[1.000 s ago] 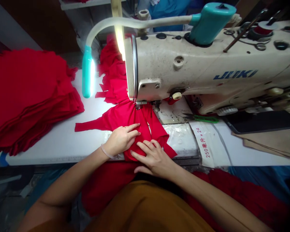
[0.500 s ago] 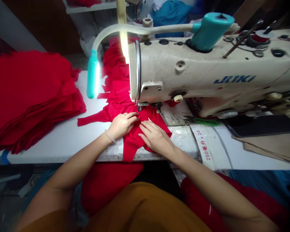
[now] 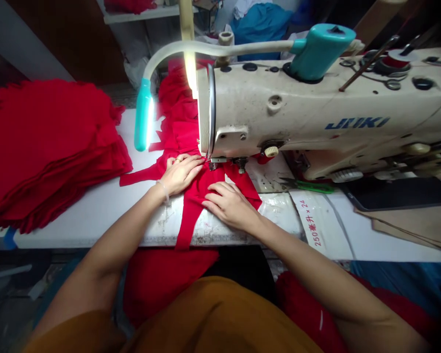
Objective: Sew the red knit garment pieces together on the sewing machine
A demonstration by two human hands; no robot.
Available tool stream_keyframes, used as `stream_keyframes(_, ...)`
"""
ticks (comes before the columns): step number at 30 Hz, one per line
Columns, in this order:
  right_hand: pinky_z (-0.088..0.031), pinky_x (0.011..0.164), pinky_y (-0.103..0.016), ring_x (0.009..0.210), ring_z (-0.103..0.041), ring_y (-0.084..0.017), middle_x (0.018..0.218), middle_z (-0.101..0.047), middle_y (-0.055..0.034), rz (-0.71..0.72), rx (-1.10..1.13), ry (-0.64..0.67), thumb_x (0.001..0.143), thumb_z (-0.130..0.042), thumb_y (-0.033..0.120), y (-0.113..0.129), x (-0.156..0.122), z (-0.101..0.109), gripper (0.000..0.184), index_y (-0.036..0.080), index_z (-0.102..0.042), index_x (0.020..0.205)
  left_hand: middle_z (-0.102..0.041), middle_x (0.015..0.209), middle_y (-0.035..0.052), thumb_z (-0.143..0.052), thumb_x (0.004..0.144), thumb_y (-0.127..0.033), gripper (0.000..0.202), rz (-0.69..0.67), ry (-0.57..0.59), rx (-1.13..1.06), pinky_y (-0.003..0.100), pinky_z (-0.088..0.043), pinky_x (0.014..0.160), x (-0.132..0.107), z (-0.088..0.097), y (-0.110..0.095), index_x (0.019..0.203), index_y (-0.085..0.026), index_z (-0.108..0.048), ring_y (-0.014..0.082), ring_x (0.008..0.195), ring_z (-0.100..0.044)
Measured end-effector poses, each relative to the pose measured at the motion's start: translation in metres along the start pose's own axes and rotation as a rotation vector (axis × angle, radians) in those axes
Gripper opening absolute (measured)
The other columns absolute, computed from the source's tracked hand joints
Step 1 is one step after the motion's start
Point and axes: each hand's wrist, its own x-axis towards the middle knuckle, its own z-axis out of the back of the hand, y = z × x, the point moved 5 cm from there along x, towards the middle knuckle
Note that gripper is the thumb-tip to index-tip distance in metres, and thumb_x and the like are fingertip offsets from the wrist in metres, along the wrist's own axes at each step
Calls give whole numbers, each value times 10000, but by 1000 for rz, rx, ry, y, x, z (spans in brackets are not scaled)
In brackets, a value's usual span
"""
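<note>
A red knit garment (image 3: pixel 202 193) lies on the table and runs under the presser foot (image 3: pixel 213 163) of a cream JUKI sewing machine (image 3: pixel 279 108). My left hand (image 3: pixel 182 174) lies flat on the cloth, its fingertips just left of the presser foot. Further toward me, my right hand (image 3: pixel 230 206) presses on the same cloth with its fingers spread. Neither hand grips it. A narrow red strip (image 3: pixel 185 228) runs down to the table's front edge. The needle is hidden by the machine head.
A thick stack of red cut fabric (image 3: pixel 47 152) lies left on the white table (image 3: pixel 95 213). A teal gooseneck lamp (image 3: pixel 144 115) overhangs the cloth. Green-handled scissors (image 3: pixel 312 186), a phone (image 3: pixel 400 193) and a printed plastic sheet (image 3: pixel 316 220) lie right. More red cloth (image 3: pixel 169 284) lies on my lap.
Both hands have moved forward toward the presser foot, carrying the red cloth with them. The narrow strip now stretches straighter toward the table edge. The view has shifted slightly.
</note>
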Motion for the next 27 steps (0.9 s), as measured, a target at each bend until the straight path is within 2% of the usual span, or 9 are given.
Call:
stream_keyframes(3,-456,960,-396,1005,-600,-232,1030,-668,-119,-87,-45,62,1008,-433,299,-24,-1,9,342,153,-714,880,-611,1267,102,-313,1040,-394,432,98,29,80,395,-440,864,-16,8,-16,1299,-231,-618,271,1069,-587)
stream_keyframes(6,-407,1010,-493,1126,-569,-329,1096,-662,-176,-265,-244,25,947,-496,213,-54,4,17,223,136,-705,935,-633,970,104,-391,1015,-337,364,153,64,141,343,-459,741,-27,9,-39,1019,-151,-704,229,831,-619)
stream_keyframes(9,-445,983,-461,1117,-584,-310,1207,-638,-152,-224,-172,39,950,-497,276,-59,13,10,233,171,-659,1081,-635,1005,131,-432,987,-230,276,-1,56,172,374,-457,814,-25,4,-57,872,-129,-662,263,939,-603)
stream_keyframes(12,-477,958,-421,1087,-603,-270,1269,-609,-133,-159,-49,66,968,-435,281,-51,16,-2,248,179,-645,1050,-621,1218,159,-480,980,-320,254,-84,12,177,423,-436,889,-21,0,-55,1055,-127,-628,301,1103,-561)
stream_keyframes(15,-472,987,-451,1151,-581,-295,1300,-588,-164,-201,-48,32,951,-441,270,-50,15,-8,304,144,-619,1163,-562,1346,181,-538,925,-545,530,41,-49,222,476,-408,886,-23,0,-41,1271,-145,-556,369,1153,-523)
stream_keyframes(17,-446,1041,-477,1231,-540,-309,1372,-550,-170,-200,-52,1,944,-451,278,-52,13,-9,407,127,-552,1307,-533,1376,196,-554,895,-600,610,84,-67,236,501,-386,890,-26,0,-38,1319,-162,-542,391,1147,-514)
stream_keyframes(20,-392,1119,-485,1317,-483,-298,1448,-502,-161,-118,-41,-6,951,-425,280,-55,10,-12,482,109,-497,1396,-504,1413,200,-531,934,-518,505,-2,-89,186,509,-349,944,-28,-3,-42,1283,-157,-586,384,1235,-465)
stream_keyframes(23,-387,1133,-489,1331,-480,-295,1465,-491,-167,-71,-39,16,953,-413,277,-59,12,-16,499,93,-493,1411,-543,1398,167,-453,989,-390,418,-101,-42,109,464,-347,958,-27,-8,-46,1320,-166,-577,325,1274,-467)
stream_keyframes(27,-405,1124,-487,1336,-480,-300,1462,-498,-166,-58,-58,22,949,-439,287,-57,20,-18,512,79,-495,1413,-548,1412,134,-439,995,-393,404,-91,6,91,455,-344,938,-23,-10,-40,1332,-223,-584,309,1280,-479)
